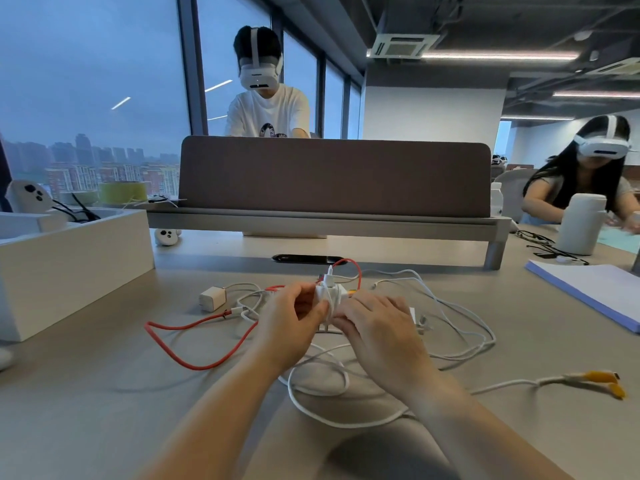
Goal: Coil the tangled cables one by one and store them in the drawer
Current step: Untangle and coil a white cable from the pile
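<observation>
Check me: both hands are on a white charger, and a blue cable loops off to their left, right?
Almost: the head view shows a red cable, not blue, looping off to their left. The left hand and right hand are on the white charger.

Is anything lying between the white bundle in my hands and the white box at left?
Yes: a red cable and a small white charger lie flat between the white bundle and the white box.
</observation>
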### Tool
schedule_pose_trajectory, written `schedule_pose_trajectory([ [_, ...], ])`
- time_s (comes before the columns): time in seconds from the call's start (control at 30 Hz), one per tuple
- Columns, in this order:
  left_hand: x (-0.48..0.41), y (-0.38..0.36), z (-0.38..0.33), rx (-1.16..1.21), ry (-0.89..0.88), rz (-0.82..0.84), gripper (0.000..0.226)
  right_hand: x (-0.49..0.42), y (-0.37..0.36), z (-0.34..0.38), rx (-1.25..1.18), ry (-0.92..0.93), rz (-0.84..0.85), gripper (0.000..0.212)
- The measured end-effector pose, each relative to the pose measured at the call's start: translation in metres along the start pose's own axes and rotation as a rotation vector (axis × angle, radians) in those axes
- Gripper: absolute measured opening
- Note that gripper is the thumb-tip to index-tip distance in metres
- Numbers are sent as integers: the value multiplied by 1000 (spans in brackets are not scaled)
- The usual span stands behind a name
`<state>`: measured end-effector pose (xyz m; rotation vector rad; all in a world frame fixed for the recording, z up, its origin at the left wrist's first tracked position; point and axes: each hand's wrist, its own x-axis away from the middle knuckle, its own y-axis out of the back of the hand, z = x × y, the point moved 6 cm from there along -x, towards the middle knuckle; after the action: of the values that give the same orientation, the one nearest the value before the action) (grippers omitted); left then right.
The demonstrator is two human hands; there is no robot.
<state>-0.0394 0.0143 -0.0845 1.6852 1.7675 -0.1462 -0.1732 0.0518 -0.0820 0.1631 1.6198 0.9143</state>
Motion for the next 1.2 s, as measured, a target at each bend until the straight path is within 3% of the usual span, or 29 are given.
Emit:
schedule_pose_trajectory([
  [0.13,2,-5,-7,-138,-81,103,4,-3,11,-4,41,25,-79,15],
  [0.23,4,-10,-13,-231,-182,170,20,-4,22,-13,58,2,-144,17],
  [0.37,4,-13,-13,-290,-202,228,19,-5,29,-28,28,-76,-186,24],
  [0.57,8,-14,-16,-283,-180,301,29,-3,23,-40,-106,-128,-186,12],
  [0.77,10,-19,-16,-177,-183,364,32,-4,28,-59,-265,-177,-245,12],
  [1.07,11,-21,-14,-40,-120,421,30,-2,20,-59,-405,-262,-193,12],
  [1.2,13,-22,-14,199,-26,448,32,-1,20,-60,-455,-314,-201,11],
])
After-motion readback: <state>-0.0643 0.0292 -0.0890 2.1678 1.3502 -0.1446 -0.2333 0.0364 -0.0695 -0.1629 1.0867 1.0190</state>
